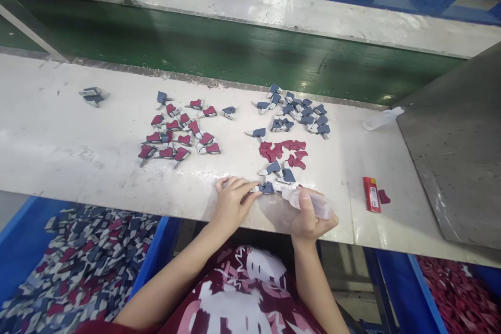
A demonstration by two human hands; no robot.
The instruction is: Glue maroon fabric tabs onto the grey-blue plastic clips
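My left hand (pixel 234 199) pinches the pale end of a small blue-grey plastic part (pixel 266 188) on the white worktop. In my right hand (pixel 311 222) is a translucent squeeze bottle (pixel 319 204), tilted so that its thin tip points at the part's hollow side. Just beyond my fingers lie two more blue-and-grey parts (pixel 287 175). Behind them is a loose cluster of maroon pieces (pixel 270 151). A larger group of blue-and-grey parts (pixel 307 112) sits farther back. To the left, several parts carry a maroon piece on top (pixel 172 125).
On the right lie a red packet (pixel 371 194), a single maroon piece (pixel 384 197) and another translucent bottle (pixel 382 118) by a metal box (pixel 457 146). A green belt (pixel 219 42) runs behind the worktop. Blue bins of parts (pixel 146 255) and maroon pieces (pixel 425 292) stand below.
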